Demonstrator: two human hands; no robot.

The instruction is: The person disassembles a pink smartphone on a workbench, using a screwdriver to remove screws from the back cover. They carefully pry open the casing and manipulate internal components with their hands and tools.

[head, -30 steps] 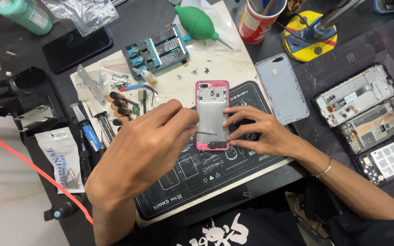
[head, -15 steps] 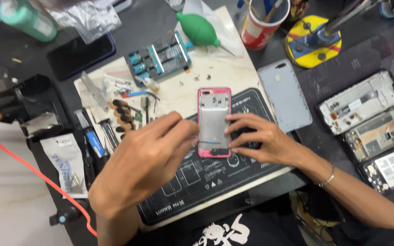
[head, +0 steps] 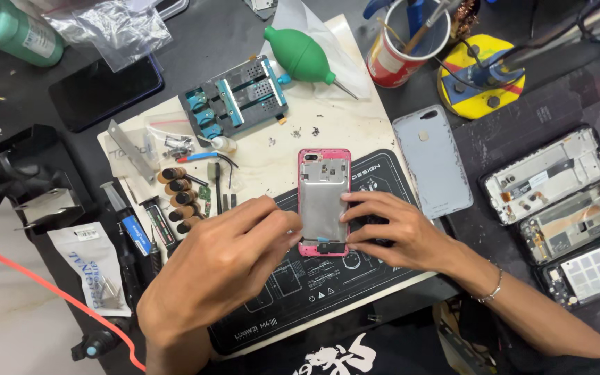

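Observation:
An opened pink-framed phone (head: 323, 198) lies face down on a black work mat (head: 328, 285), its silver inner plate showing. My left hand (head: 220, 267) is curled beside the phone's lower left, pinching thin tweezers (head: 321, 241) whose tip lies across the phone's bottom end. My right hand (head: 390, 232) rests on the mat at the phone's right edge, fingertips pressing its side and lower corner.
A grey back cover (head: 433, 161) lies right of the phone. Several stripped phone frames (head: 557, 201) sit at far right. Behind are a teal board holder (head: 234, 97), green air blower (head: 303, 55), cup of tools (head: 407, 42), screwdriver bits (head: 178, 198) and a bottle (head: 12, 31).
The view has shifted a little. Both hands stay at the phone's lower end, the left one shifting slightly with the tweezers.

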